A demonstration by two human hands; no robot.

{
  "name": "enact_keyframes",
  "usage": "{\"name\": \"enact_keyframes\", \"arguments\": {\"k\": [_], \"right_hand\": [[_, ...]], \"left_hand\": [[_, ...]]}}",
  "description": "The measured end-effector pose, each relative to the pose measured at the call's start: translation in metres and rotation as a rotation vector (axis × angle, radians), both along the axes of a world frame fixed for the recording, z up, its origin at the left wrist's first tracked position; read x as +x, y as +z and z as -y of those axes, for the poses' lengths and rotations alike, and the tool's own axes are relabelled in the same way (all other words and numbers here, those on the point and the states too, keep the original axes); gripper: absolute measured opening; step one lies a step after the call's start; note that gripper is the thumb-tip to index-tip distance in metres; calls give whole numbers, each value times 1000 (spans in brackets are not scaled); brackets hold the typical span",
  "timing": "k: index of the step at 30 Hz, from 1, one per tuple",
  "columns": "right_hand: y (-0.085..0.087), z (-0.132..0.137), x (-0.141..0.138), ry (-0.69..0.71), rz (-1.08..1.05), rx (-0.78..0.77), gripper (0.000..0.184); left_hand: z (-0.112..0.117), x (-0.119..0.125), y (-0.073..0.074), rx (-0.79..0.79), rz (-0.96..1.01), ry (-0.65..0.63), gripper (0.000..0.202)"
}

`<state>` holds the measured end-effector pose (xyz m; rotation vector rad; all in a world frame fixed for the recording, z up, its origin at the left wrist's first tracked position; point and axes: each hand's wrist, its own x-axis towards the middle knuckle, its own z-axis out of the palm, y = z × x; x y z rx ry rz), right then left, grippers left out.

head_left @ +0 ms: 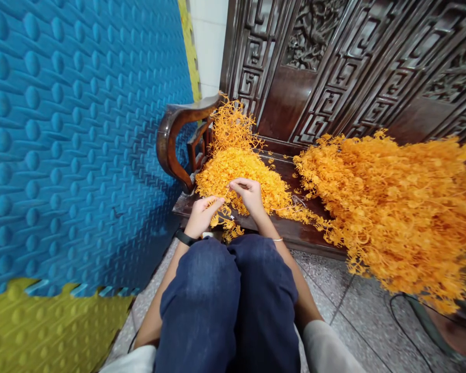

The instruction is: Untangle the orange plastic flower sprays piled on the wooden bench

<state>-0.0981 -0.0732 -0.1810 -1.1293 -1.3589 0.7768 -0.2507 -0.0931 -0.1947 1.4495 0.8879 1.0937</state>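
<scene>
A heap of small orange plastic pieces [241, 166], thin and claw-like, covers the end of a dark wooden bench [291, 228]. My left hand [204, 213] is at the front of this heap, thumb and fingers pinched together; what lies between them is too small to make out. Just below its fingertips, several orange curled pieces hang near the bench edge. My right hand [249, 196] is over the heap, slightly farther forward, with its fingertips closed on what looks like one small orange piece. A short gap separates the two hands.
A larger orange pile [396, 207] spills over the bench front at right. The curved wooden armrest [169, 137] stands left of the heap, the carved backrest [283, 98] behind. Blue foam matting [73, 145] rises at left. A black cable [396, 321] lies on the floor.
</scene>
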Motion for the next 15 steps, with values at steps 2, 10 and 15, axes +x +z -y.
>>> {"name": "enact_keyframes", "arguments": {"k": [2, 10, 15], "right_hand": [[0, 0, 1, -54, 42, 37, 28], [-2, -17, 31, -529, -143, 152, 29], [-13, -31, 27, -230, -32, -67, 30]], "left_hand": [[0, 1, 1, 13, 3, 22, 31], [4, -10, -12, -124, 44, 43, 33], [4, -8, -10, -191, 175, 69, 34]]}}
